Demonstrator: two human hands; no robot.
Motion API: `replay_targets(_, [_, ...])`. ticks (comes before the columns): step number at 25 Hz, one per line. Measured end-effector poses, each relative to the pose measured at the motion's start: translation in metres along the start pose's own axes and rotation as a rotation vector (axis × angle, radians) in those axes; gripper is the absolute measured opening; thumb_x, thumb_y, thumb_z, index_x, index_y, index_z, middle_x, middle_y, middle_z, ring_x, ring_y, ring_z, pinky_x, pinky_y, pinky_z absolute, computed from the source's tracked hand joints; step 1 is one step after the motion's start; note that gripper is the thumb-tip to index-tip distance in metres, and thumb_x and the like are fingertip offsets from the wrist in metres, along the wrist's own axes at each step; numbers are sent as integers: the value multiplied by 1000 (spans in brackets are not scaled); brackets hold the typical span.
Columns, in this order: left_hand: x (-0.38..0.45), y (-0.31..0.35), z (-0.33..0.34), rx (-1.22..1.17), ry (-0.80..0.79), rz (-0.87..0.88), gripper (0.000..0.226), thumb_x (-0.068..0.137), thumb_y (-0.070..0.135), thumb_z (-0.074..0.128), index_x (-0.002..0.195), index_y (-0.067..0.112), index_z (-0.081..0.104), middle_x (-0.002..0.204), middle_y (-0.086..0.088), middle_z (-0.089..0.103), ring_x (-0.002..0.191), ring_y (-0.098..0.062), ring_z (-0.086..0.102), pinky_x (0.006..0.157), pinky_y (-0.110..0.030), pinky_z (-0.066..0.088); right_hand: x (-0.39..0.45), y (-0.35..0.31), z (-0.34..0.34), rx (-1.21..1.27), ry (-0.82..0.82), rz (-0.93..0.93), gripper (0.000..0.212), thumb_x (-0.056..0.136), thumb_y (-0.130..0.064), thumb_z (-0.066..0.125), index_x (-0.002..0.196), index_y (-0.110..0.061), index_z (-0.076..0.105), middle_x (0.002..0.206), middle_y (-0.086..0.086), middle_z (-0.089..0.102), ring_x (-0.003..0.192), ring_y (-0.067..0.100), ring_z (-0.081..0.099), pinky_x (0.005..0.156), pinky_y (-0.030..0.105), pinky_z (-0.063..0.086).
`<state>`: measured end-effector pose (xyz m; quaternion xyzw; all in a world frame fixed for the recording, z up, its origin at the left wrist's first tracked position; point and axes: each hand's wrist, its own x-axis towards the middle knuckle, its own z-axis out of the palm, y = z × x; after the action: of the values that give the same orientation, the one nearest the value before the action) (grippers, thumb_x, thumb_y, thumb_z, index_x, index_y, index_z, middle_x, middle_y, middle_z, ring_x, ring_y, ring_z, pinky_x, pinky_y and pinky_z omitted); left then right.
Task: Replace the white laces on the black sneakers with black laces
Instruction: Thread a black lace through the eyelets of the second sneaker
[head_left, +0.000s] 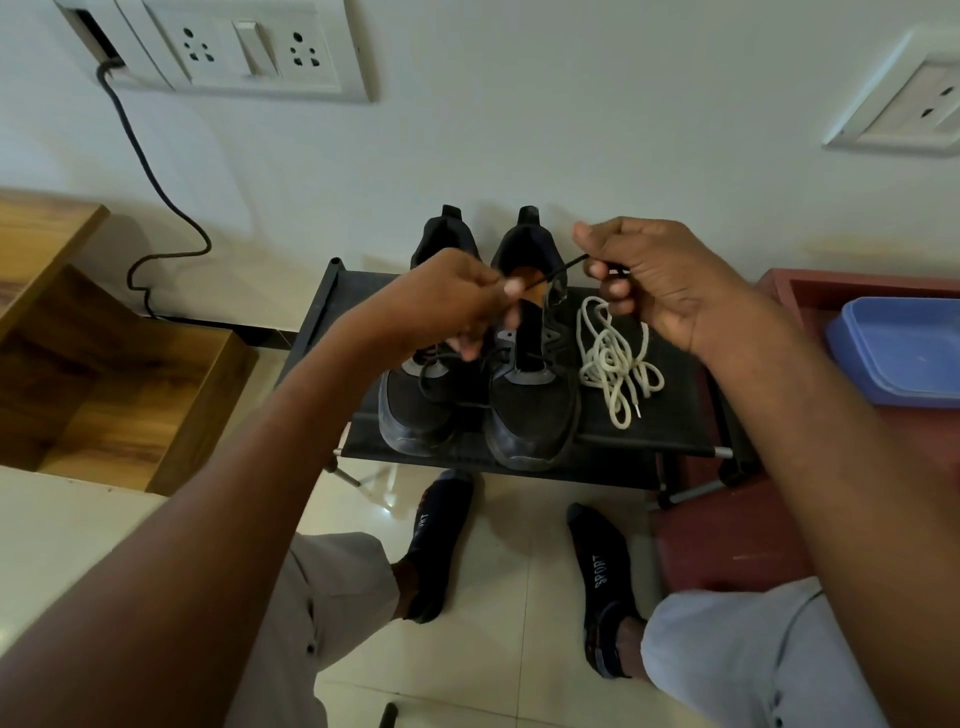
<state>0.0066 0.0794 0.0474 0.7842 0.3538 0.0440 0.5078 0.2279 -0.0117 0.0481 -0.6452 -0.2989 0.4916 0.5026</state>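
Two black sneakers stand side by side on a low black rack (670, 426), toes toward me: the left sneaker (415, 400) and the right sneaker (530, 410). A black lace (553, 274) is stretched taut between my hands above the right sneaker. My left hand (441, 306) pinches one part of it; my right hand (654, 280) pinches the other end. More black lace loops loosely over the sneakers' fronts. The white laces (615, 358) lie in a loose tangle on the rack, right of the right sneaker.
A blue plastic lid or tray (904, 348) sits on a reddish stand (727, 530) to the right. A wooden shelf unit (119, 384) is at left. A black cable (156, 187) runs down the wall. My socked feet (436, 545) rest on the tiled floor.
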Motion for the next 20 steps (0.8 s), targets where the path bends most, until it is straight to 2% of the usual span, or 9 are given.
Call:
replay_targets(3, [-6, -12, -11, 500, -33, -181, 34, 103, 35, 62, 84, 10, 76, 67, -1, 73, 68, -21, 71, 71, -36, 56, 3, 8, -3, -285, 202, 13, 17, 88, -24, 84, 94, -9, 76, 75, 2, 72, 48, 3, 50, 43, 18, 40])
replay_targets(5, [-6, -13, -7, 544, 49, -115, 33, 99, 41, 66, 95, 11, 78, 90, -10, 77, 88, -27, 73, 85, -45, 59, 1, 6, 2, -350, 96, 39, 6, 93, -16, 79, 96, -11, 80, 85, 5, 78, 55, 4, 57, 49, 19, 44])
replay_targets(7, [-2, -4, 2, 395, 221, 8, 32, 98, 45, 67, 107, 16, 75, 97, -5, 76, 95, -23, 71, 91, -45, 58, -3, 3, 7, -338, -77, 36, 12, 97, -10, 72, 104, -13, 81, 92, 6, 81, 65, 7, 65, 55, 20, 48])
replay_targets(8, [2, 2, 4, 220, 228, 33, 30, 99, 43, 66, 112, 17, 74, 99, -4, 76, 96, -21, 72, 94, -45, 58, -3, 2, 10, -324, -118, 11, 13, 97, -10, 72, 106, -13, 81, 92, 6, 81, 69, 8, 68, 56, 20, 49])
replay_targets(10, [9, 8, 7, -154, 90, -20, 27, 102, 33, 65, 118, 12, 71, 101, -8, 79, 98, -20, 76, 97, -45, 55, -3, 3, 14, -317, -77, -65, 11, 95, -13, 76, 105, -11, 80, 87, 7, 80, 69, 11, 70, 55, 21, 49])
replay_targets(11, [11, 9, 7, -232, 39, -69, 25, 101, 29, 66, 118, 11, 72, 99, -9, 79, 96, -19, 77, 93, -42, 53, -3, 5, 16, -337, -25, -91, 9, 93, -14, 78, 101, -10, 80, 83, 6, 79, 69, 12, 70, 55, 22, 49])
replay_targets(13, [13, 8, 6, -208, 45, -131, 21, 99, 22, 70, 112, 7, 75, 94, -12, 79, 79, -11, 75, 72, -26, 50, -2, 9, 17, -380, 46, -102, 5, 92, -12, 79, 97, -9, 80, 81, 5, 78, 69, 12, 69, 56, 23, 51])
replay_targets(16, [9, 10, 12, -176, 89, -182, 20, 99, 8, 67, 111, -7, 72, 97, -22, 75, 61, -3, 70, 46, -9, 43, -1, 12, 20, -426, 28, -73, 10, 96, -7, 72, 99, -12, 80, 87, 6, 80, 72, 11, 70, 61, 25, 53])
replay_targets(20, [15, 9, 19, -160, 87, -217, 21, 99, 17, 69, 112, 0, 73, 94, -8, 80, 75, -11, 76, 51, -18, 43, -4, 14, 23, -420, -43, -81, 4, 93, -12, 78, 96, -11, 76, 82, 6, 80, 70, 16, 73, 58, 27, 52])
